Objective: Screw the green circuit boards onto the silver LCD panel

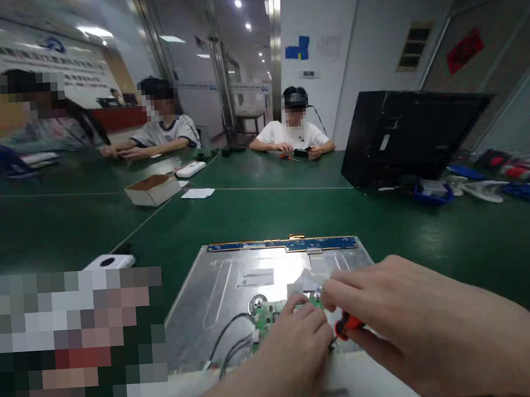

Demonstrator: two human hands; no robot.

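A metal-backed display panel [216,285] lies before me, with a blue circuit strip [259,245] along its far edge. On its near half sits a green circuit board [263,313], largely covered by my hands. My left hand [295,334] rests over this board with its fingers bent; whatever lies under them is hidden. Closed around a red-and-black screwdriver [351,323], my right hand [397,310] is just to the right of the left one. The screwdriver's tip is hard to make out. Black cables [228,335] curve from the board's left side.
A large black screen housing [414,135] stands at the right, near blue and white items [484,188]. An open cardboard box [153,192] and white papers [197,193] lie at the left on the green table [266,213]. Several people sit around it; one person [294,134] faces me.
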